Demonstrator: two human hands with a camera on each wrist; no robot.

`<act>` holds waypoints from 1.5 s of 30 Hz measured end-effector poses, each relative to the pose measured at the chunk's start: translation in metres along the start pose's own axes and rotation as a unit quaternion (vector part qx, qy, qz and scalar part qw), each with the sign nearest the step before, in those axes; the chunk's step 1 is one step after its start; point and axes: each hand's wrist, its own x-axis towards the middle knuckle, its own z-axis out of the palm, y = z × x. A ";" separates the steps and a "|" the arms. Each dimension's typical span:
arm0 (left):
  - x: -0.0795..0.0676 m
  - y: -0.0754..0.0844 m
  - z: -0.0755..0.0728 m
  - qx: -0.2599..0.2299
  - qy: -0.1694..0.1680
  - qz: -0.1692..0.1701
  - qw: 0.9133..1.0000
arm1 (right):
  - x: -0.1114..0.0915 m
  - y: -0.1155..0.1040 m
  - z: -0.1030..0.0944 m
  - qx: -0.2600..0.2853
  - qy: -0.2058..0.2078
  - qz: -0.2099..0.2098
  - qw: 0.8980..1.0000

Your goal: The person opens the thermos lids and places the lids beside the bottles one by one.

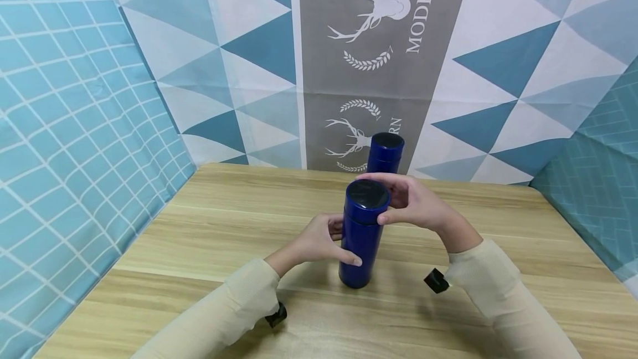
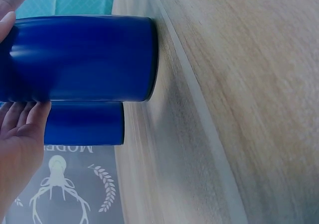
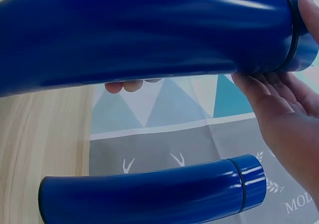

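A blue thermos flask (image 1: 360, 242) with a dark, shiny lid top stands roughly upright over the middle of the table. Around its body my left hand (image 1: 319, 240) holds it, thumb on the near side and fingers behind. My right hand (image 1: 421, 204) grips it near the lid, thumb at the seam. The flask's base (image 2: 149, 59) shows close to the tabletop in the left wrist view; whether it touches is hard to tell. Behind stands a second blue thermos flask (image 1: 385, 155), lid on, touched by neither hand. The right wrist view shows this second flask (image 3: 149, 196) too.
The wood-grain table (image 1: 239, 209) ends at the back against a patterned cloth (image 1: 259, 71) with triangles and deer heads. A blue gridded cloth (image 1: 75, 126) hangs at the left, a teal one (image 1: 593, 181) at the right.
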 end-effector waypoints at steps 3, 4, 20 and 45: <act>0.000 0.000 0.000 0.002 -0.001 0.001 1.000 | 0.000 0.001 -0.002 0.011 -0.004 0.005 1.000; 0.000 0.001 0.000 0.002 -0.001 0.001 1.000 | 0.001 0.002 -0.002 0.015 -0.007 0.004 1.000; 0.002 -0.001 -0.001 0.016 0.004 -0.004 1.000 | 0.009 0.017 -0.015 0.084 -0.079 -0.039 0.993; 0.002 -0.002 0.001 0.011 0.013 -0.005 1.000 | -0.013 -0.001 0.020 -0.031 0.098 -0.006 0.995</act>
